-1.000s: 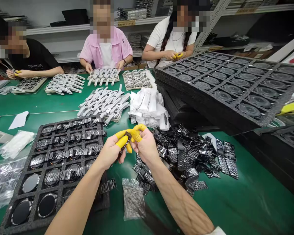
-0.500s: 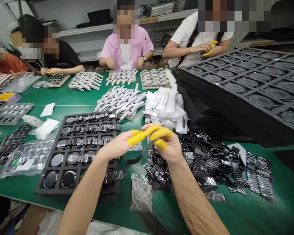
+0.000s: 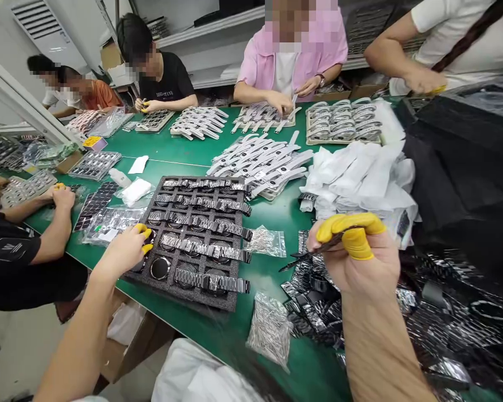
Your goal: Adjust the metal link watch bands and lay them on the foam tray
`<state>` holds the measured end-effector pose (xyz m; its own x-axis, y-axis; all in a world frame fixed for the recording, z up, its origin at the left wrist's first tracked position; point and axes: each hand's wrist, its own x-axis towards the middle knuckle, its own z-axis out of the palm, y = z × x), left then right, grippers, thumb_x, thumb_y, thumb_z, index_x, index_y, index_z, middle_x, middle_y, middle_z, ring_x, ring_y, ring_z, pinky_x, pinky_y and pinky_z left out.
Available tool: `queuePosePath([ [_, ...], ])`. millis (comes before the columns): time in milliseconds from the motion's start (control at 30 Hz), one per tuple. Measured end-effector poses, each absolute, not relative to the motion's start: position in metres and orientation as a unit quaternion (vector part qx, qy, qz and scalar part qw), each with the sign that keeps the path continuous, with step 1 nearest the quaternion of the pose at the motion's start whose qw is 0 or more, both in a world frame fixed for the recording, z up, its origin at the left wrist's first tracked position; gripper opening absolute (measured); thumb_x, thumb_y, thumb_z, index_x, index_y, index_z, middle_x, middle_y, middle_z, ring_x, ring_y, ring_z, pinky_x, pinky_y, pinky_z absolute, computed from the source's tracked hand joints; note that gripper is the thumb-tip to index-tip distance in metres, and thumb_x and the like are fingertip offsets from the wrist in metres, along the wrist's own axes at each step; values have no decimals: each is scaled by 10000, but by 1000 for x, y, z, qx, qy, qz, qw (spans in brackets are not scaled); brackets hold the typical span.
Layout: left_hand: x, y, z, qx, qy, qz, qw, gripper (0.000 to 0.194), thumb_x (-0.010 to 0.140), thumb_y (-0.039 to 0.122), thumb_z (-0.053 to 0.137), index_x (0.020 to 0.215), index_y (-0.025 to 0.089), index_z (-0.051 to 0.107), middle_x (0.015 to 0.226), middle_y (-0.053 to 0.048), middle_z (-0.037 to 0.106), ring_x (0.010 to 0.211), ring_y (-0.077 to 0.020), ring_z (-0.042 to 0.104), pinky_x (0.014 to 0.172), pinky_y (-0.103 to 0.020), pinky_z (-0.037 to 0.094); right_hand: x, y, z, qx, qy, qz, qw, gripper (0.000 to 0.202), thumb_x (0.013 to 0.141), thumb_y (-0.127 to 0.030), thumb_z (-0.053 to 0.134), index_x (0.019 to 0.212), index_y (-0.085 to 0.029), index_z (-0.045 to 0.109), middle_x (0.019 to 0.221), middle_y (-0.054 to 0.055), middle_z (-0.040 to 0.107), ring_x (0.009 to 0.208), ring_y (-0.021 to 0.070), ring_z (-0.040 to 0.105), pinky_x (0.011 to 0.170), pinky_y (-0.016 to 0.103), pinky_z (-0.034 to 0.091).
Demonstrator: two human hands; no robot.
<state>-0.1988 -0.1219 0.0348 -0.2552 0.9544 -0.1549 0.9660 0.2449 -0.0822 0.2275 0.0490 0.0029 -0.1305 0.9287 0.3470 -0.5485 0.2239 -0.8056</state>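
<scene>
Presently, head view: right hand (image 3: pixel 362 268) raised over the worktop (image 3: pixel 230 349), its grip closed around a dark strap (image 3: pixel 330 243), one end jutting leftward past the fingers. Left hand (image 3: pixel 126 251) at the left edge of the foam tray (image 3: pixel 218 301); cannot tell whether its grip is closed on anything. Round watch head (image 3: pixel 160 268) in a near cell, just beside those fingertips. Dark bracelets (image 3: pixel 197 224) lie in rows across the tray. Clear bag of thin metal pieces (image 3: pixel 270 329) right of it, near a heap of dark links (image 3: pixel 318 312).
</scene>
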Motion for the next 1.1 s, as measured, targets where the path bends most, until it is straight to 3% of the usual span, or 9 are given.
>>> queuePosePath([
  [100, -200, -115, 39, 633, 767, -98, 43, 261, 882, 201, 564, 1066, 124, 733, 1139, -201, 718, 1144, -377, 648, 1057, -510, 500, 222, 46, 1, -207, -459, 607, 614, 251, 799, -487, 888, 786, -270, 762, 637, 29, 628, 525, 193, 572, 460, 340, 443],
  [267, -216, -113, 47, 624, 777, -55, 61, 275, 952, 306, 511, 1099, 161, 693, 1145, -172, 734, 1125, -345, 670, 1028, -485, 526, 218, 41, 7, -210, -425, 628, 617, 254, 810, -479, 876, 766, -267, 745, 632, 11, 586, 525, 176, 539, 431, 311, 429],
  [333, -212, -110, 53, 581, 806, 70, 90, 265, 939, 384, 566, 1065, 169, 655, 1107, -162, 743, 1069, -333, 695, 985, -490, 553, 214, 38, 10, -211, -412, 643, 610, 273, 818, -484, 868, 753, -260, 727, 629, 7, 568, 537, 174, 535, 410, 285, 406],
  [433, -170, -90, 66, 489, 747, 407, 193, 356, 907, 495, 672, 1059, 200, 544, 1105, -126, 758, 999, -264, 739, 897, -417, 607, 205, 30, 11, -217, -392, 682, 578, 291, 837, -479, 851, 760, -247, 693, 634, -1, 570, 524, 169, 548, 376, 253, 374],
  [533, -94, -49, 76, 476, 612, 550, 309, 380, 900, 456, 733, 1059, 218, 483, 1088, -107, 756, 800, -186, 741, 628, -281, 591, 191, 21, 8, -230, -381, 715, 539, 321, 844, -499, 842, 779, -232, 676, 623, -10, 595, 458, 137, 515, 369, 236, 354],
  [633, -22, -7, 67, 547, 535, 501, 404, 264, 957, 357, 662, 1121, 206, 521, 1137, -121, 739, 820, -178, 737, 604, -263, 585, 180, 16, 1, -251, -385, 735, 498, 400, 803, -572, 858, 780, -215, 679, 565, -17, 595, 416, 116, 477, 382, 230, 359],
  [700, 7, 11, 52, 614, 506, 450, 406, 261, 966, 250, 604, 1220, 195, 581, 1198, -122, 731, 945, -194, 743, 772, -312, 628, 175, 16, -5, -263, -391, 738, 483, 444, 765, -617, 869, 798, -210, 696, 541, -22, 593, 403, 109, 464, 380, 226, 355],
  [833, 19, 23, 16, 735, 458, 398, 304, 555, 846, 17, 512, 1345, 221, 640, 1330, -100, 701, 1242, -240, 665, 1105, -427, 539, 174, 23, -15, -272, -411, 738, 461, 450, 761, -619, 861, 785, -198, 703, 532, -22, 606, 402, 96, 445, 393, 226, 356],
  [1100, 3, 18, 7, 811, 427, 360, 177, 657, 843, -35, 484, 1409, 258, 644, 1311, -105, 670, 1203, -249, 628, 1049, -436, 554, 176, 25, -14, -280, -471, 733, 403, 486, 806, -600, 821, 604, -199, 636, 506, -8, 601, 409, 94, 439, 413, 234, 321],
])
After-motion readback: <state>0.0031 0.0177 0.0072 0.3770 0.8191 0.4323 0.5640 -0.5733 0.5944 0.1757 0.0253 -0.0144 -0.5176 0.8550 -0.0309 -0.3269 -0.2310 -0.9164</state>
